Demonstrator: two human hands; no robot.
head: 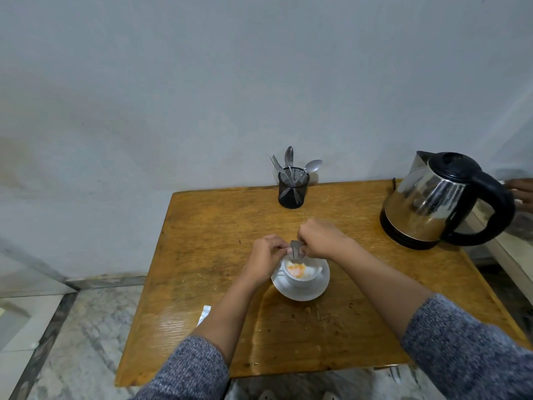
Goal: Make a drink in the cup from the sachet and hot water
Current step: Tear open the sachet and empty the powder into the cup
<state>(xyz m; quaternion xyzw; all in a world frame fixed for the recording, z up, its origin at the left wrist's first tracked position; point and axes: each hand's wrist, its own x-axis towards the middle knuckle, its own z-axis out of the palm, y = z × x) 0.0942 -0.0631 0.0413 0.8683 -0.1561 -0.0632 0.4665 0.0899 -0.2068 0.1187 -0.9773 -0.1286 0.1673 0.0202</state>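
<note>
A white cup (302, 278) stands on a white saucer (313, 293) in the middle of the wooden table (219, 226). Orange powder (297, 269) lies in the cup. Right above the cup's far rim, both hands hold a small silver sachet (296, 249), tilted mouth-down. My left hand (266, 254) pinches its left side and my right hand (320, 239) pinches its right side. A steel electric kettle (432, 203) with a black lid and handle stands at the table's far right.
A black mesh holder (293, 187) with spoons and a fork stands at the table's back edge by the wall. A torn silver strip (203, 314) lies by my left forearm. Another person's hand (522, 192) shows at the right edge, behind the kettle.
</note>
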